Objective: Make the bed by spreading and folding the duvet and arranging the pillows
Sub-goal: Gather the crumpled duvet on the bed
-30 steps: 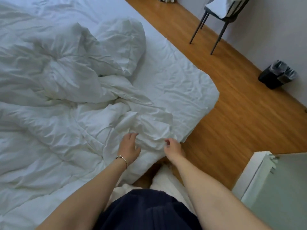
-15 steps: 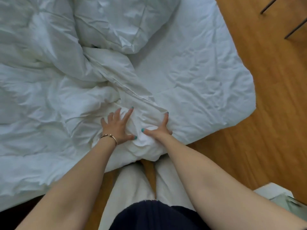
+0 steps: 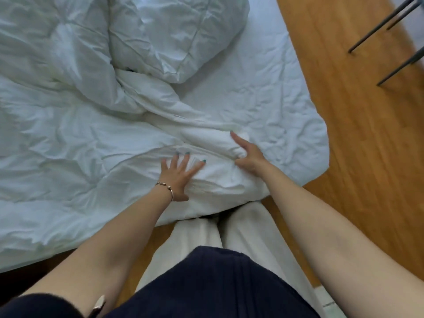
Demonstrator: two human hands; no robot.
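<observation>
- Head view: the duvet (image 3: 75, 138) lies bunched across the bed, with one twisted ridge running down toward the near corner, where both hands work. A puffed fold that may be a pillow (image 3: 181, 35) sits at the top; I cannot tell it from the duvet for certain.
- The left hand (image 3: 177, 177) lies flat on the duvet, fingers straight and spread, pressing and gripping nothing.
- The right hand (image 3: 246, 157) holds the rolled end of the ridge, thumb curled under it and forefinger stretched along the top.
- Risk: the grip looks to take only a small gather of fabric. A pull from here could slip it free, or draw only the cover while the filling stays clumped.
- Risk: the flat left hand pins the same cloth, so pulling against it may tighten the twist instead of spreading it.
- Risk: the mattress sheet (image 3: 275, 106) beneath is already creased; dragging the duvet could ruck it further or tug it off the corner toward the floor (image 3: 367, 145).
</observation>
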